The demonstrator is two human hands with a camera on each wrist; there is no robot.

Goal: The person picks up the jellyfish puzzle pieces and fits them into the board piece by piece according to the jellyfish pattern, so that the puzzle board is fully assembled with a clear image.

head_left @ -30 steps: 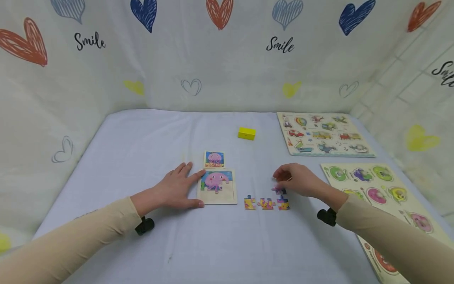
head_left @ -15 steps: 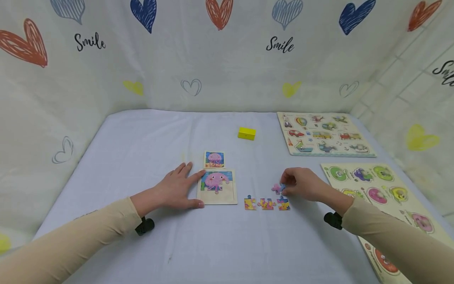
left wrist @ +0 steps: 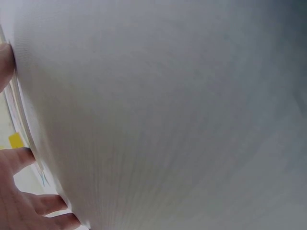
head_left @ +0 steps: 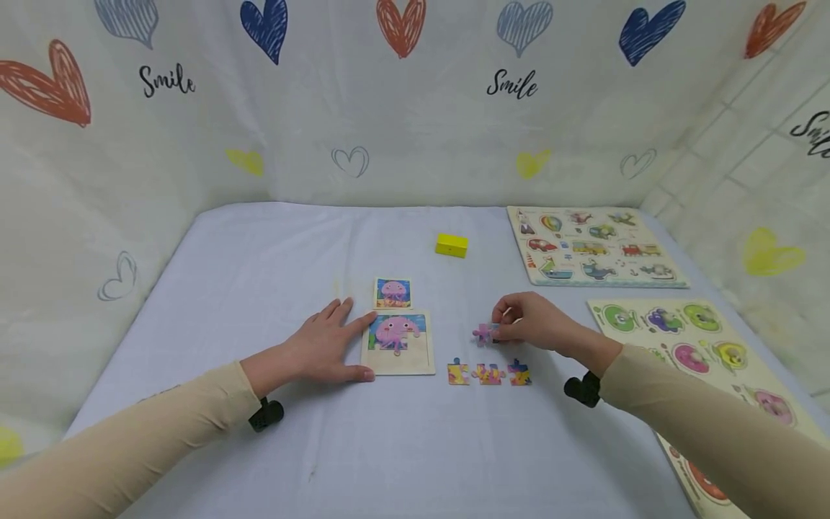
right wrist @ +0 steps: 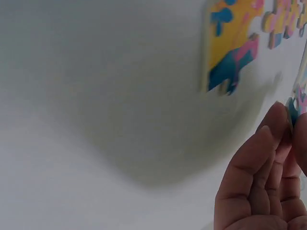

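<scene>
My right hand [head_left: 537, 321] pinches a pink and blue jigsaw piece [head_left: 482, 334] between thumb and fingers, a little above the cloth. In the right wrist view only an edge of that held piece [right wrist: 301, 98] shows past the fingertips. Spread fingers of my left hand [head_left: 324, 344] rest on the table, with index finger and thumb at the left edge of a square wooden puzzle board [head_left: 415, 362]. A partly assembled pink octopus picture fills the board's upper part. Three loose jigsaw pieces [head_left: 488, 373] lie in a row right of the board.
A small octopus picture card [head_left: 393, 293] lies against the board's far edge. Behind it sits a yellow block [head_left: 451, 245]. At the right are a vehicle puzzle board [head_left: 603, 270] and a fruit and vegetable puzzle board [head_left: 726, 386], partly under the right forearm.
My right hand has picked up the pink and blue jigsaw piece from behind the row and moved it left. My left hand stays in place.
</scene>
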